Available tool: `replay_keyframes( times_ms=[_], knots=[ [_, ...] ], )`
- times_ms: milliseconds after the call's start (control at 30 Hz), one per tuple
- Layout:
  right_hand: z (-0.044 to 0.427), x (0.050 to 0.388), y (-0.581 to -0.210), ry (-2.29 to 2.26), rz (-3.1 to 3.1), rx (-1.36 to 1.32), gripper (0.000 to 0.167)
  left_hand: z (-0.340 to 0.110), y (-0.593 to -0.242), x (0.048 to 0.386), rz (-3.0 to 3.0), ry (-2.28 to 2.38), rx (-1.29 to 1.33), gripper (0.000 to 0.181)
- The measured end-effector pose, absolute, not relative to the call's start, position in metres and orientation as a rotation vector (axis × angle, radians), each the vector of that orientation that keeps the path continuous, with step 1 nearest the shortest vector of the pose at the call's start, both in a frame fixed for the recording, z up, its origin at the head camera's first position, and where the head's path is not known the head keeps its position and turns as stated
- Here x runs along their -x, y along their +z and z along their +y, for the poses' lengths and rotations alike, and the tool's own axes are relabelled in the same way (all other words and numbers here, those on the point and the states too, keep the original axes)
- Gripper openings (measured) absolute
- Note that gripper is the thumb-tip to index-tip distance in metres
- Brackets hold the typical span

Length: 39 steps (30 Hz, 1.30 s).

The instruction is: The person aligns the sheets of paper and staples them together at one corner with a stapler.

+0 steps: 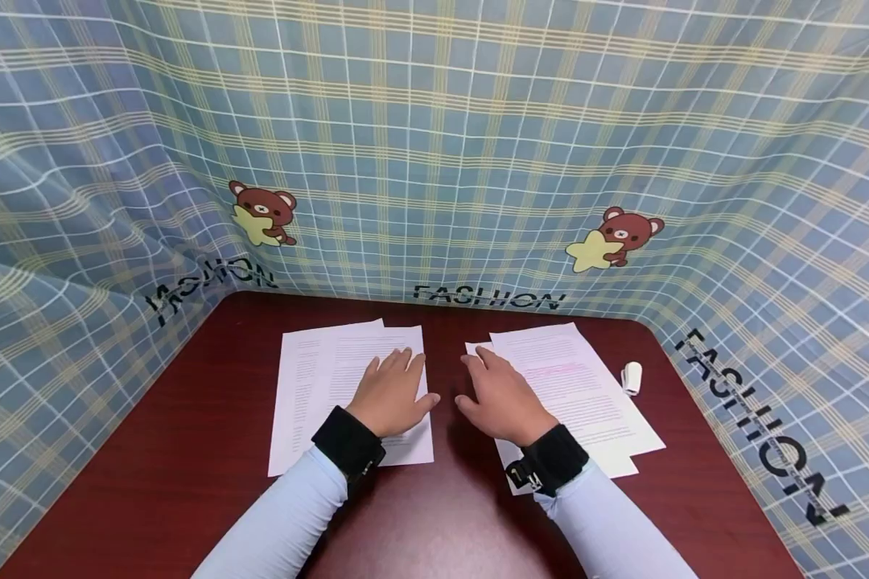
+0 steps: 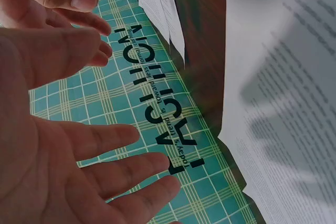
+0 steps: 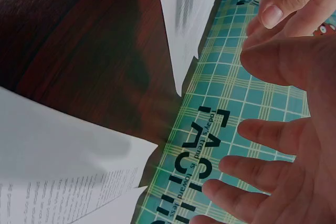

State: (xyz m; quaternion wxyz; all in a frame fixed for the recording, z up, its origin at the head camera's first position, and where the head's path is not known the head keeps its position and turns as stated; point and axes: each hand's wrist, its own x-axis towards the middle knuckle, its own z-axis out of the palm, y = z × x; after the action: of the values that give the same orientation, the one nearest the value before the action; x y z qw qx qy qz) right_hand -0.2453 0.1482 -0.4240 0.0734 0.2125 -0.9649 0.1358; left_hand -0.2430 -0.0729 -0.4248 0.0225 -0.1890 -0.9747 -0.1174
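Observation:
My left hand [image 1: 391, 394] hovers palm down over printed sheets [image 1: 297, 402] on the left, its fingers extended and spread. In the left wrist view, a gap shows between my left hand [image 2: 79, 166] and the printed sheet [image 2: 294, 103]. Over the inner edge of a second group of overlapping printed sheets [image 1: 579, 386] is my right hand [image 1: 507, 398], fingers loosely straight. Nothing is held in the right hand [image 3: 273, 182], as the right wrist view shows. Some lines on the right-hand top sheet are pink.
A small white object [image 1: 632, 378], possibly a stapler, lies right of the right-hand sheets. Both groups rest on a dark red table [image 1: 188, 450]. Plaid cloth [image 1: 434, 177] with bear prints and lettering encloses the table's back and sides.

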Motion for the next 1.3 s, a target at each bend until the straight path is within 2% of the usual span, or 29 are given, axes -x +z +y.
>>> replay_keyframes(
  times_ms=[333, 600, 833, 1300],
  knots=[
    [0.133, 0.243, -0.428, 0.503, -2.842, -0.654, 0.057, -0.091, -0.43, 0.243, -2.971, -0.395, 0.526, 0.075],
    [0.118, 0.242, -0.436, 0.531, -2.857, -0.529, 0.052, -0.11, -0.435, 0.239, -2.97, -0.404, 0.401, 0.075],
    [0.108, 0.241, -0.436, 0.574, -2.879, -0.442, 0.051, -0.122, -0.439, 0.239, -2.935, -0.365, 0.328, 0.068],
    [0.095, 0.238, -0.453, 0.613, -2.906, -0.468, 0.052, -0.141, -0.442, 0.236, -2.979, -0.414, 0.144, 0.058]
  ],
)
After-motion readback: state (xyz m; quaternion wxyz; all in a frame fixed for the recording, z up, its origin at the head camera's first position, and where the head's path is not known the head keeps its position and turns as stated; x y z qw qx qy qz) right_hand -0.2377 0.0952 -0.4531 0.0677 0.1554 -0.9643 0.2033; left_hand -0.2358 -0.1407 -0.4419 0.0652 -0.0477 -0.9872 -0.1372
